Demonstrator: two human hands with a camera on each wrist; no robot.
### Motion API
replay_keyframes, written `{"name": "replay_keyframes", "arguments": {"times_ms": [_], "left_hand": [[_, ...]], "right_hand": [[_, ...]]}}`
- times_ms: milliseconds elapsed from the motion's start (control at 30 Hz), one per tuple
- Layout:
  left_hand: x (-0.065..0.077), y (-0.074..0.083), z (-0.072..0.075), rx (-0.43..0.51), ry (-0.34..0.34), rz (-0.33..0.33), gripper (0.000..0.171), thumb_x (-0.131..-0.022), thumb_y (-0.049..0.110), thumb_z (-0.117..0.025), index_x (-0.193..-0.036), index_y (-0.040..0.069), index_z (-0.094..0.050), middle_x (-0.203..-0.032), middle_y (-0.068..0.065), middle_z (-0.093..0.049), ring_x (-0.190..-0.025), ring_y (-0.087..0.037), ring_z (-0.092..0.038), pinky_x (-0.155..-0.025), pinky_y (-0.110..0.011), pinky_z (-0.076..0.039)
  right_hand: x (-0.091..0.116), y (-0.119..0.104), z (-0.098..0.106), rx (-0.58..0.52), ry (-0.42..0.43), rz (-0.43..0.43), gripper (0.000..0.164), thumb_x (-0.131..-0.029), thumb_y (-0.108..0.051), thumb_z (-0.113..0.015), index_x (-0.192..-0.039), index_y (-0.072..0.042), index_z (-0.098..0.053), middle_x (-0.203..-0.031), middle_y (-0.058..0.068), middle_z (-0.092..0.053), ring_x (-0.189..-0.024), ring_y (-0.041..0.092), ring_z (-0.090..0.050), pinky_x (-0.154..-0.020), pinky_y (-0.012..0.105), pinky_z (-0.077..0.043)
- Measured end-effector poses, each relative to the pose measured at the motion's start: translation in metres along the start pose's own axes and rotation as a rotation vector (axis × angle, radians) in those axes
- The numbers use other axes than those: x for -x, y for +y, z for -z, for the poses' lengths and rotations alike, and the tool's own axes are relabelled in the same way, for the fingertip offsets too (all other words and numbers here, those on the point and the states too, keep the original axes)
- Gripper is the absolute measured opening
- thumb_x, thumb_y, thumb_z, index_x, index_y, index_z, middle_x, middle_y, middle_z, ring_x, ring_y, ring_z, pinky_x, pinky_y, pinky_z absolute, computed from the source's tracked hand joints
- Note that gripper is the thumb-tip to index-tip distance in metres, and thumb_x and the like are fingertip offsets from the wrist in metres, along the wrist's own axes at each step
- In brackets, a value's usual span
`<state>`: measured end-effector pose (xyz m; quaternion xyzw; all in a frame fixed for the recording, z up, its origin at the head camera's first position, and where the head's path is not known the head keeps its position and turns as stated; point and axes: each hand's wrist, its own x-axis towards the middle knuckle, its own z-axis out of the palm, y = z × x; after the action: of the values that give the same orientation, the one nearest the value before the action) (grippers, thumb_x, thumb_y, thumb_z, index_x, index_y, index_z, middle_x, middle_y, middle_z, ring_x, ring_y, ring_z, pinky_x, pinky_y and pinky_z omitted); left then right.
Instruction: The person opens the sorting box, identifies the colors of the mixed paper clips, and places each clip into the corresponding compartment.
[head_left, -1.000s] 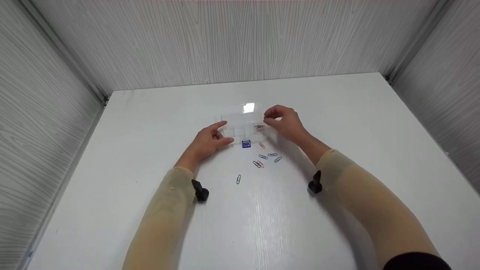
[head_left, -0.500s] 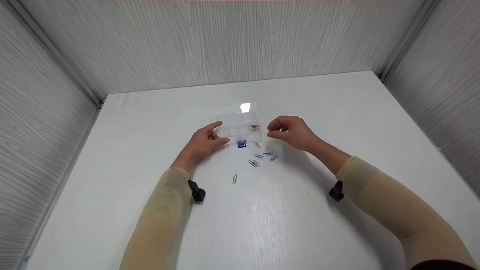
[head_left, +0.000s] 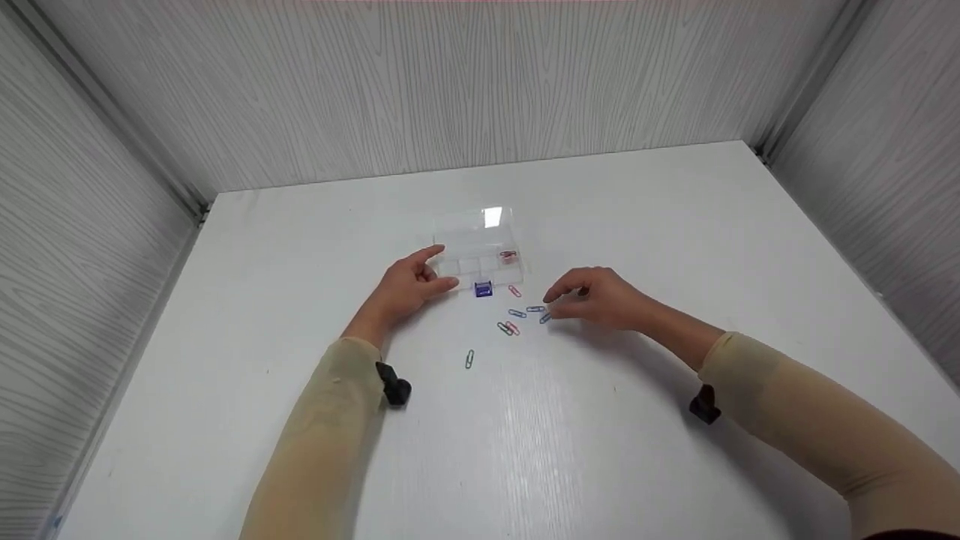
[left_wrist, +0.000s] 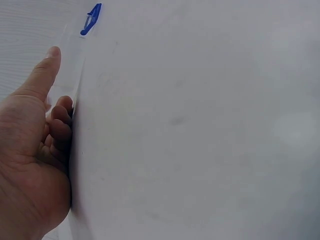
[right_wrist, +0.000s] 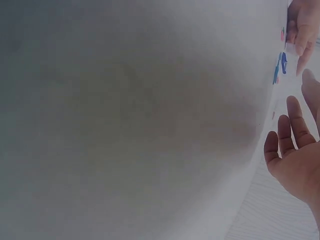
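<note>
A clear plastic compartment box (head_left: 487,266) with a blue latch (head_left: 483,289) stands with its lid raised at the back. My left hand (head_left: 403,288) holds its left end, index finger at the back and thumb at the front. Red and dark paper clips (head_left: 508,256) lie in the right rear compartment. My right hand (head_left: 604,298) is low over the table, thumb and index finger apart at a blue paper clip (head_left: 545,318), which they partly cover. The right wrist view shows the other fingers (right_wrist: 284,132) loosely bent, holding nothing.
In front of the box lie more blue paper clips (head_left: 517,313), a red clip (head_left: 514,290), a red and dark green pair (head_left: 508,328) and a green clip (head_left: 469,359). Pale wood-grain panels (head_left: 480,90) border the white table (head_left: 480,465) at the back and sides.
My right hand has moved from the box's right side toward me, down to the blue clips. My left hand stays on the box. The camera view has shifted slightly.
</note>
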<state>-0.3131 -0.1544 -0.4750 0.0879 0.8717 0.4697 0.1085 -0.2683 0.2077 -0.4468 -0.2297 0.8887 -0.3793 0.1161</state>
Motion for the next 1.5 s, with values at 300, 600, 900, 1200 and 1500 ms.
{"name": "replay_keyframes", "arguments": {"times_ms": [300, 600, 900, 1200, 1500], "left_hand": [[-0.001, -0.001, 0.000, -0.001, 0.006, -0.004, 0.082, -0.094, 0.046, -0.082, -0.163, 0.025, -0.044, -0.101, -0.006, -0.059, -0.091, -0.021, -0.055, -0.090, -0.035, -0.044], [0.000, 0.001, -0.002, -0.008, 0.007, -0.016, 0.080, -0.095, 0.043, -0.081, -0.163, 0.023, -0.045, -0.096, -0.004, -0.059, -0.086, -0.020, -0.052, -0.091, -0.035, -0.042], [0.000, 0.001, -0.003, -0.005, 0.008, -0.013, 0.079, -0.095, 0.042, -0.081, -0.163, 0.023, -0.045, -0.097, -0.004, -0.059, -0.087, -0.020, -0.053, -0.090, -0.035, -0.042], [0.000, 0.001, -0.001, -0.013, 0.011, -0.011, 0.079, -0.095, 0.043, -0.081, -0.163, 0.023, -0.045, -0.097, -0.004, -0.059, -0.088, -0.021, -0.054, -0.090, -0.036, -0.042], [0.000, 0.001, -0.002, -0.008, 0.013, -0.012, 0.078, -0.095, 0.041, -0.082, -0.163, 0.023, -0.046, -0.098, -0.004, -0.059, -0.087, -0.020, -0.052, -0.089, -0.035, -0.042]], "right_hand": [[0.004, 0.008, -0.001, -0.030, -0.033, -0.055, 0.025, -0.094, -0.021, -0.084, -0.119, -0.021, -0.082, -0.118, -0.003, -0.073, -0.108, 0.024, -0.057, -0.095, 0.039, -0.044], [0.004, 0.013, -0.006, -0.055, -0.046, -0.057, 0.027, -0.089, -0.020, -0.087, -0.116, -0.023, -0.084, -0.120, -0.004, -0.072, -0.116, 0.022, -0.057, -0.101, 0.040, -0.041], [0.001, 0.016, -0.008, -0.036, -0.047, -0.019, 0.028, -0.090, -0.019, -0.087, -0.117, -0.022, -0.084, -0.118, -0.004, -0.073, -0.117, 0.022, -0.058, -0.106, 0.042, -0.039], [-0.001, 0.015, -0.008, -0.048, -0.055, -0.032, 0.025, -0.090, -0.019, -0.087, -0.114, -0.026, -0.085, -0.118, -0.005, -0.072, -0.118, 0.023, -0.057, -0.106, 0.043, -0.039], [0.001, 0.017, -0.010, -0.031, -0.053, -0.050, 0.020, -0.092, -0.020, -0.085, -0.109, -0.029, -0.085, -0.116, -0.005, -0.070, -0.118, 0.023, -0.054, -0.105, 0.044, -0.039]]}}
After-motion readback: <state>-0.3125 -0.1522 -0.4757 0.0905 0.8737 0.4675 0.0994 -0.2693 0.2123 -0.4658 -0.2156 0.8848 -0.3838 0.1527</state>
